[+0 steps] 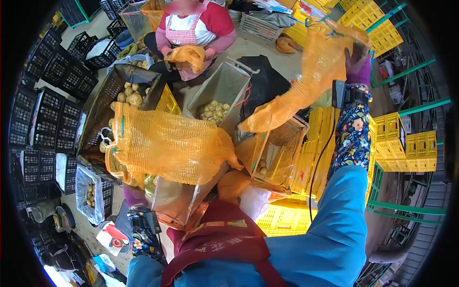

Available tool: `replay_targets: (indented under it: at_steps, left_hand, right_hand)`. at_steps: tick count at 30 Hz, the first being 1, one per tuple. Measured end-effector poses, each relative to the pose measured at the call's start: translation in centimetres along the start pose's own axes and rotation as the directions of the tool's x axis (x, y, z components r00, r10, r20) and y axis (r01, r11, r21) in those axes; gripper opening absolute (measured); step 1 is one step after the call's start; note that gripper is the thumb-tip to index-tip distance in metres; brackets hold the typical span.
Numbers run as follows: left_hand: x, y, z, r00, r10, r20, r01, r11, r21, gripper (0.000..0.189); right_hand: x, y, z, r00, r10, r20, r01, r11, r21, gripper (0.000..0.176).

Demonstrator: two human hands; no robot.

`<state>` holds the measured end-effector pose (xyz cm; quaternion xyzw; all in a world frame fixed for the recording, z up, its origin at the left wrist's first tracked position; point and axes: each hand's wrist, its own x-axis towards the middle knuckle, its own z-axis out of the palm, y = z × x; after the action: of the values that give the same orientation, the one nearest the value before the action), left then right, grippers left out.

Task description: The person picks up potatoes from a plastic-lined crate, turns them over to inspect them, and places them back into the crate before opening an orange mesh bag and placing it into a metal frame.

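My right hand [355, 56] is raised at the upper right, closed on the top of an orange mesh bag [301, 76] that hangs stretched down to the left. Another orange mesh bag [167, 143] lies spread across the middle left. At this bag's lower left edge is my left hand [136, 193], its fingers hidden by the mesh. Below and beside the bags stand a box lined with orange mesh [275, 160] holding a few potatoes, and a clear-sided box [174, 198].
A dark crate [95, 129] holds potatoes [134, 98] at the left. Small potatoes lie in a grey bin [229, 86]. Across from me a co-worker [198, 28] sits holding an orange mesh bag [189, 57]. Yellow crates [287, 215] and black crates [57, 115] stand around.
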<state>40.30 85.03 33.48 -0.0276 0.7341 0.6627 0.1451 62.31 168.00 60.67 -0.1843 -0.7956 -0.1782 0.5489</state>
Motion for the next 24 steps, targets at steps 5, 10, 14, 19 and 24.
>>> replay_targets:
  at_steps: [5,10,14,19,24]
  left_hand:
    - [-3.8,6.0,10.0,0.925,-0.368,0.098,0.349,0.714,-0.607,0.045]
    - [-8.6,8.5,15.7,0.979,0.143,0.146,-0.134,0.988,-0.074,0.039]
    - [-9.9,5.9,16.3,0.947,-0.001,0.322,-0.005,1.000,0.020,0.031]
    - [-12.2,7.4,19.4,0.897,-0.022,0.442,-0.043,0.990,0.135,0.019]
    - [-14.9,5.6,20.2,0.505,-0.020,0.863,0.047,0.999,-0.004,0.029]
  right_hand:
    - [10.9,-1.9,-0.5,0.997,0.022,0.074,-0.011,0.990,-0.141,0.040]
    - [2.5,-5.7,2.8,0.823,0.466,0.325,-0.543,0.813,0.209,0.029]
    - [-16.9,-7.3,6.0,0.129,0.075,0.989,0.012,0.997,-0.078,0.054]
    - [-11.2,-31.1,-4.9,-0.314,-0.331,0.890,-0.947,0.170,-0.272,0.079]
    - [-26.7,-39.7,-5.8,0.110,-0.449,0.887,-0.687,0.611,0.395,0.047]
